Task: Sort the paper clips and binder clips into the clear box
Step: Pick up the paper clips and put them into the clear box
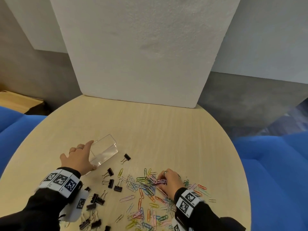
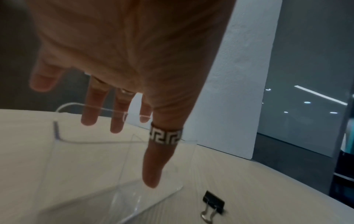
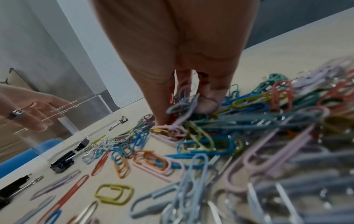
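A clear box (image 1: 106,147) stands tilted on the round table, left of centre. My left hand (image 1: 88,155) grips its near-left wall, with the ringed thumb (image 2: 153,166) inside the box (image 2: 86,166) and the fingers (image 2: 116,118) stretched behind the wall. Many coloured paper clips (image 1: 143,187) lie spread over the near right. My right hand (image 1: 160,180) has its fingers curled into the heap (image 3: 210,144), and thumb and fingers (image 3: 184,109) pinch a small bunch of clips. Several black binder clips (image 1: 115,185) lie near left; one (image 1: 126,157) (image 2: 212,203) sits just right of the box.
A white foam board (image 1: 138,55) stands upright at the table's far edge. The pale wooden tabletop (image 1: 166,127) is round, with blue seats to the right (image 1: 275,172) and left (image 1: 13,127). More binder clips (image 1: 95,200) lie under my left forearm.
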{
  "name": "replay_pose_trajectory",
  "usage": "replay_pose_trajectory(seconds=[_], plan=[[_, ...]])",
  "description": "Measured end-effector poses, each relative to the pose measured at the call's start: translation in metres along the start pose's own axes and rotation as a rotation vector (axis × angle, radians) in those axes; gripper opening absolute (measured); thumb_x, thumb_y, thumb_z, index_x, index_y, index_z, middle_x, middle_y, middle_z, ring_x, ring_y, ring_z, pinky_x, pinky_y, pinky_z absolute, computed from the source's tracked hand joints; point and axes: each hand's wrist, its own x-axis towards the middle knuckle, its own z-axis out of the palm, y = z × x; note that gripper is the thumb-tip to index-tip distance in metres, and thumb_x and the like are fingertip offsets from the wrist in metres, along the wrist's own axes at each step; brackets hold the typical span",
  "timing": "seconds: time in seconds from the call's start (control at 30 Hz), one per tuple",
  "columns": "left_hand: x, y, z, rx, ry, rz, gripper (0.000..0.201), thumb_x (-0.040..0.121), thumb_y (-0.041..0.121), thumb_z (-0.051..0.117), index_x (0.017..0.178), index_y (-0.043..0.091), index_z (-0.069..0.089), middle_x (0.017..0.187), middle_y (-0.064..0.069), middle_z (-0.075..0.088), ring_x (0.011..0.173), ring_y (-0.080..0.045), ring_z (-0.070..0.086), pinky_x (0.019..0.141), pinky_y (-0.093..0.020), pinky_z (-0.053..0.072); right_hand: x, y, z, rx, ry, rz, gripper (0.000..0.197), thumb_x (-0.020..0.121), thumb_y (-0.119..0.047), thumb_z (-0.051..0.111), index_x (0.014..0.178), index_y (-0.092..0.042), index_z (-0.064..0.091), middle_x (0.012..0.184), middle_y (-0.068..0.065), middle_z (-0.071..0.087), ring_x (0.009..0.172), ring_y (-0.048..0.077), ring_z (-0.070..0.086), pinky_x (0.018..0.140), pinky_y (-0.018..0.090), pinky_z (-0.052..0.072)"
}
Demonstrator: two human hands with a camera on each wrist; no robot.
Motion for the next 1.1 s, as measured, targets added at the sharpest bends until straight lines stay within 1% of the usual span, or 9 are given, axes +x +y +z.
replay_pose_trajectory(seconds=[0.07, 0.2, 0.3, 0.4, 0.57, 0.7, 0.83, 0.93, 1.1], plan=[[0.002, -0.004, 0.005, -0.035, -0.007, -0.005, 0.090, 0.077, 0.035, 0.068, 0.143, 0.033, 0.007, 0.145, -0.003, 0.032, 0.132, -0.027, 0.033, 0.105, -0.051, 0.030, 0.002, 0.001, -0.001, 0.033, 0.007, 0.012, 0.026, 0.079, -0.015, 0.069, 0.070, -0.034, 0.052, 0.091, -0.007, 0.053, 0.092, 0.012, 0.053, 0.088, 0.022, 0.043], [0.006, -0.012, 0.013, -0.152, 0.013, 0.026, 0.078, 0.078, 0.019, 0.067, 0.140, 0.027, 0.019, 0.127, -0.007, 0.050, 0.116, -0.028, 0.047, 0.092, -0.044, 0.046, 0.002, 0.006, 0.000, 0.088, 0.044, 0.039, 0.013, 0.080, -0.012, 0.068, 0.092, -0.016, 0.069, 0.093, -0.001, 0.064, 0.083, 0.009, 0.057, 0.080, 0.014, 0.045], [0.007, -0.016, 0.015, -0.216, 0.042, 0.055, 0.071, 0.077, 0.014, 0.067, 0.135, 0.024, 0.027, 0.117, -0.007, 0.055, 0.111, -0.027, 0.049, 0.085, -0.039, 0.048, 0.001, 0.008, -0.001, 0.155, 0.068, 0.057, 0.016, 0.080, -0.011, 0.068, 0.096, -0.012, 0.070, 0.092, 0.001, 0.067, 0.077, 0.006, 0.058, 0.065, 0.002, 0.043], [0.005, -0.018, 0.013, -0.263, 0.074, 0.074, 0.068, 0.075, 0.014, 0.070, 0.132, 0.023, 0.033, 0.118, -0.007, 0.057, 0.112, -0.027, 0.048, 0.086, -0.038, 0.047, -0.001, 0.010, -0.007, 0.273, 0.101, 0.069, 0.013, 0.078, -0.010, 0.070, 0.089, -0.017, 0.070, 0.080, -0.002, 0.066, 0.066, 0.000, 0.058, 0.056, 0.002, 0.042], [-0.008, -0.012, -0.005, -0.265, 0.149, 0.138, 0.065, 0.073, 0.016, 0.073, 0.129, 0.022, 0.039, 0.117, -0.003, 0.059, 0.114, -0.025, 0.044, 0.083, -0.037, 0.045, -0.011, 0.005, -0.030, 0.436, 0.214, 0.019, 0.015, 0.077, -0.010, 0.072, 0.087, -0.020, 0.070, 0.080, -0.009, 0.065, 0.075, 0.002, 0.060, 0.065, 0.005, 0.044], [-0.028, 0.004, -0.026, -0.280, 0.192, 0.230, 0.068, 0.072, 0.023, 0.075, 0.130, 0.025, 0.039, 0.114, 0.001, 0.059, 0.107, -0.020, 0.046, 0.083, -0.033, 0.044, -0.016, -0.015, -0.060, 0.637, 0.325, -0.053, 0.019, 0.074, -0.008, 0.073, 0.078, -0.026, 0.068, 0.084, -0.008, 0.069, 0.083, 0.010, 0.065, 0.079, 0.024, 0.052], [-0.048, 0.026, -0.044, -0.338, 0.029, 0.373, 0.066, 0.069, 0.029, 0.078, 0.124, 0.033, 0.042, 0.104, 0.012, 0.054, 0.096, -0.010, 0.049, 0.080, -0.025, 0.045, -0.013, -0.049, -0.090, 0.796, 0.419, -0.195, 0.022, 0.072, -0.003, 0.074, 0.079, -0.024, 0.069, 0.087, -0.001, 0.071, 0.083, 0.011, 0.067, 0.082, 0.027, 0.053], [-0.058, 0.042, -0.051, -0.347, -0.101, 0.460, 0.065, 0.067, 0.031, 0.079, 0.121, 0.037, 0.043, 0.103, 0.015, 0.056, 0.093, -0.006, 0.053, 0.070, -0.012, 0.041, -0.012, -0.079, -0.107, 0.868, 0.468, -0.339, 0.023, 0.072, 0.000, 0.073, 0.081, -0.021, 0.068, 0.082, -0.004, 0.069, 0.075, 0.003, 0.065, 0.075, 0.019, 0.052], [-0.067, 0.064, -0.062, -0.333, -0.205, 0.552, 0.064, 0.064, 0.033, 0.081, 0.118, 0.039, 0.046, 0.097, 0.021, 0.059, 0.089, -0.001, 0.055, 0.062, -0.011, 0.042, -0.011, -0.111, -0.109, 0.845, 0.458, -0.515, 0.021, 0.073, 0.000, 0.072, 0.082, -0.019, 0.070, 0.082, -0.005, 0.067, 0.078, 0.005, 0.064, 0.075, 0.019, 0.051]])
